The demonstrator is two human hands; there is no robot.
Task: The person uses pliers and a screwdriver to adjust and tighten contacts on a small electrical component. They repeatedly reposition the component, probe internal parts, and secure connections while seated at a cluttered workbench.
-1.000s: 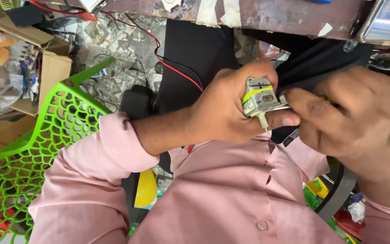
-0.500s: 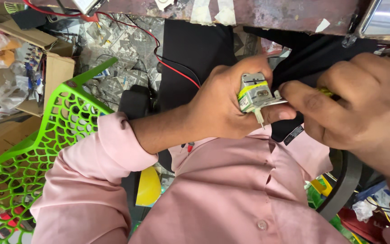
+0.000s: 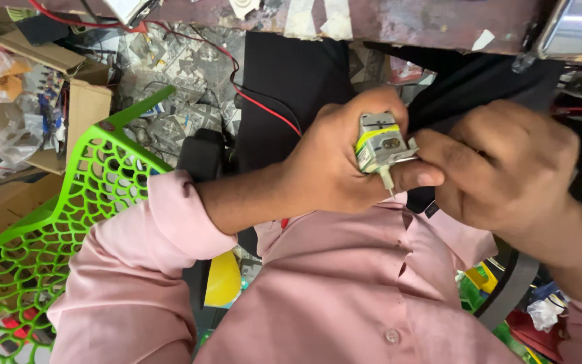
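Metal part (image 3: pixel 380 143) (yellow band) | pinched by left hand (image 3: pixel 335 162) | right hand (image 3: pixel 500 172) touching

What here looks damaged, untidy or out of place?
The small metal part sits firmly between left hand and right hand. Odd spots: the bench edge is scarred with torn tape scraps, and boxes and bags clutter the floor.
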